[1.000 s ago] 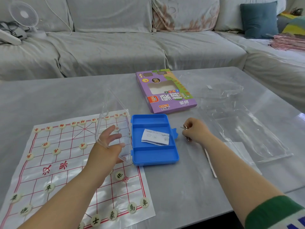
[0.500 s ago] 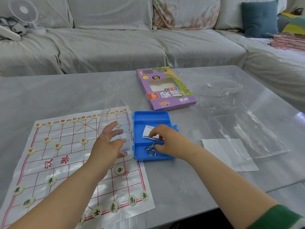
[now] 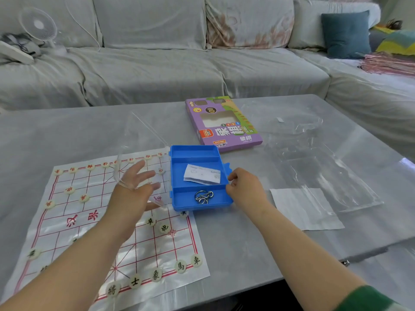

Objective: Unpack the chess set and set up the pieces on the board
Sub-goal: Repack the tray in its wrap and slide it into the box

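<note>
Home living room, grey sofa, cushions, low table

A thin white board sheet printed with a red grid lies flat on the left of the table. Small cream discs sit on its lines: red-lettered pieces across the far half, black-lettered pieces mostly along the near edge. The blue case lies open at the board's right edge, its near left corner overlapping the sheet. Its clear lid stands up from the left side. The middle compartment holds a folded paper slip, the near one a tangle of metal rings. Beyond lies the flat purple box.
</note>
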Tool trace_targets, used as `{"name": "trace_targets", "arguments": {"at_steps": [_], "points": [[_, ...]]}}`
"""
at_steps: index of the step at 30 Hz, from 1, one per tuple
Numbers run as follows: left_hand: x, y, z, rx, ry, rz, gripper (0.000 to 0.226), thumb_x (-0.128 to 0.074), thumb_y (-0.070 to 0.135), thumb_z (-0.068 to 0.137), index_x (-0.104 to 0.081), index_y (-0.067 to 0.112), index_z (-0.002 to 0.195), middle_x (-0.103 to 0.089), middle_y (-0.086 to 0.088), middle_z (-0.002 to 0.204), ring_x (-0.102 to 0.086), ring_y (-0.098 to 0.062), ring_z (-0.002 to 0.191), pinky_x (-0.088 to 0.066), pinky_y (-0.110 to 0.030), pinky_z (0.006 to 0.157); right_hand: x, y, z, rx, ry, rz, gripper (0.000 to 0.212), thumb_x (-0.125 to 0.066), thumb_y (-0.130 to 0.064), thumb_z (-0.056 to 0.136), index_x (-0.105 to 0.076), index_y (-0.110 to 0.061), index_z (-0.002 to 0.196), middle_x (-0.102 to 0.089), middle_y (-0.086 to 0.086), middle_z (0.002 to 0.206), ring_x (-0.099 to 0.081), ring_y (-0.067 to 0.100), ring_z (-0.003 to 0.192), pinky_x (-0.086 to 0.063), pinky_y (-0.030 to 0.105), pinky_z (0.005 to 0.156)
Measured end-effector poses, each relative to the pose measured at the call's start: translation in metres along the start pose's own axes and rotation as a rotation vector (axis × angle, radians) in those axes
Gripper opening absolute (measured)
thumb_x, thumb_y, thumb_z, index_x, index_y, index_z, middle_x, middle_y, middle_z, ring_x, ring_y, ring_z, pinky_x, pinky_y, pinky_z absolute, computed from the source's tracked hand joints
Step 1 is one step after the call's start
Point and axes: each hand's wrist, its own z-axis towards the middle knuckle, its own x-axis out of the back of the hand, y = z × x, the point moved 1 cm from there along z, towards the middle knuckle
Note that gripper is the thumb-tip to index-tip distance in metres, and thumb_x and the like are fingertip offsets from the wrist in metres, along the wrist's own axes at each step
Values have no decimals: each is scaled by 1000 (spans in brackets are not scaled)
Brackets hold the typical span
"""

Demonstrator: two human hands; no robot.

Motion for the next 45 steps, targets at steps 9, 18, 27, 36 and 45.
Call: {"name": "trace_targets", "arguments": {"at_steps": [9,18,27,36,45], "points": [[30,8,-6,-26,36,4,55,-46,-5,89,-37,25,135,-51,1,121,-54,-21,103,-56,-33,63,-23,-20,-15,84,3,79,21,-43,-10,91,-51,-5,111,-60,13,108,-44,17,82,-34,25,69],[-24,12,-6,-45,-91,-9,56,-51,0,89,-35,27,136,-48,7,116,-54,-17,102,-53,-28,64,33,20,-10,72,106,81,12,-49,-3,84,-51,-12,91,-44,-6,65,-44,18,75,-35,24,65],[-86,12,4,26,-204,1,56,-48,-4,89,-35,23,136,-49,-1,122,-52,-26,113,-55,-38,70,62,68,-5,-12,196,59,12,-49,-2,83,-49,-13,88,-47,-2,67,-45,20,76,-33,25,59],[-114,-8,12,64,-248,66,57,-51,-3,88,-35,24,135,-47,-6,129,-49,-28,116,-51,-38,74,63,88,5,-45,146,-139,14,-46,-1,85,-53,-9,95,-57,12,96,-43,20,83,-33,26,69],[-137,-7,32,10,-284,163,56,-48,-3,89,-33,22,136,-48,-4,125,-52,-23,102,-52,-43,84,50,95,-12,11,302,-145,24,-46,-11,91,-52,-5,113,-52,9,116,-48,24,107,-32,25,83]]}}
